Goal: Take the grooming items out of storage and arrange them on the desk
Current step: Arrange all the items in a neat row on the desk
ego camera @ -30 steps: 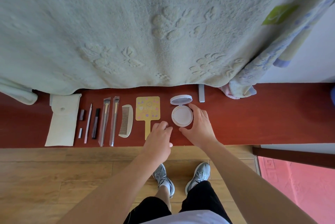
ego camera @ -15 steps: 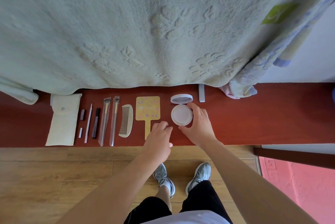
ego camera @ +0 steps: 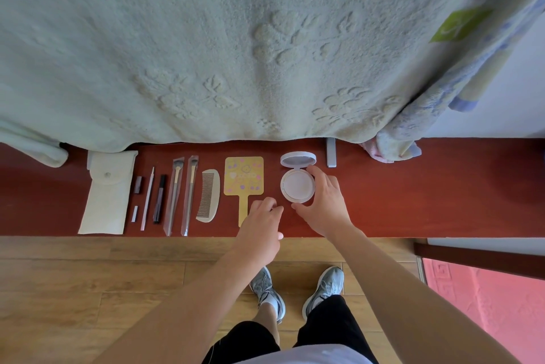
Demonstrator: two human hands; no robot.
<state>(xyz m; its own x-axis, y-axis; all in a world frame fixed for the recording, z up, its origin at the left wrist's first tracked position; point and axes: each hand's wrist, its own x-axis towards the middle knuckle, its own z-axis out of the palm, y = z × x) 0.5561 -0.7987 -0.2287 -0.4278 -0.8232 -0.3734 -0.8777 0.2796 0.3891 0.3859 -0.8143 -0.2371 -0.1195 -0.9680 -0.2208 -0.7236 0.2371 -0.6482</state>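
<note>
A row of grooming items lies on the red desk (ego camera: 413, 204). From the left: a cream pouch (ego camera: 106, 195), a small dark tube (ego camera: 138, 185), a thin pencil (ego camera: 147, 198), a black tube (ego camera: 159, 198), two wrapped brushes (ego camera: 181, 195), a comb (ego camera: 209, 195), a yellow hand mirror (ego camera: 243, 177). A round white compact (ego camera: 296, 188) stands with its lid raised. My right hand (ego camera: 324, 201) cups the compact's right and lower edge. My left hand (ego camera: 262, 222) hovers just left of it, fingers curled, holding nothing, over the mirror's handle.
A pale green blanket (ego camera: 236, 45) hangs over the desk's back part. A patterned cloth (ego camera: 427, 115) drapes at the right. A small grey bar (ego camera: 331, 152) lies behind the compact. Wooden floor (ego camera: 88, 290) and my shoes are below the desk edge.
Both hands have stayed almost still at the compact. The compact has shifted only slightly under my right hand.
</note>
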